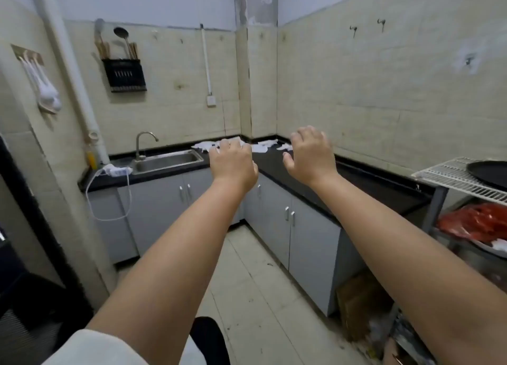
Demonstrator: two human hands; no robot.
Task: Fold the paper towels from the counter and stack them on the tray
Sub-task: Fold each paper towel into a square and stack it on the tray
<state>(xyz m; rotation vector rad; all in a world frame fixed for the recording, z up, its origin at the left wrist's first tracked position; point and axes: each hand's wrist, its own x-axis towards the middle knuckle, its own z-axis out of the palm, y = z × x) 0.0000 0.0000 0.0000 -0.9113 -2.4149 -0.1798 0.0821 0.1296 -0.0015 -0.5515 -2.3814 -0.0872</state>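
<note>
Several crumpled white paper towels (263, 145) lie scattered in the far corner of the black counter (365, 178). A round black tray (489, 172) rests on a white wire rack (450, 176) at the right edge. My left hand (233, 163) and my right hand (311, 155) are stretched out in front of me at arm's length, palms down, fingers spread and slightly curled, holding nothing. Both hang in the air well short of the towels. My left hand hides part of the towel heap.
A steel sink (167, 160) with a tap sits left of the towels, with a white power strip (118, 170) and its cable beside it. Grey cabinets (301, 227) run under the counter. Red bags (477, 222) lie below the rack. Tiled floor lies between me and the counter.
</note>
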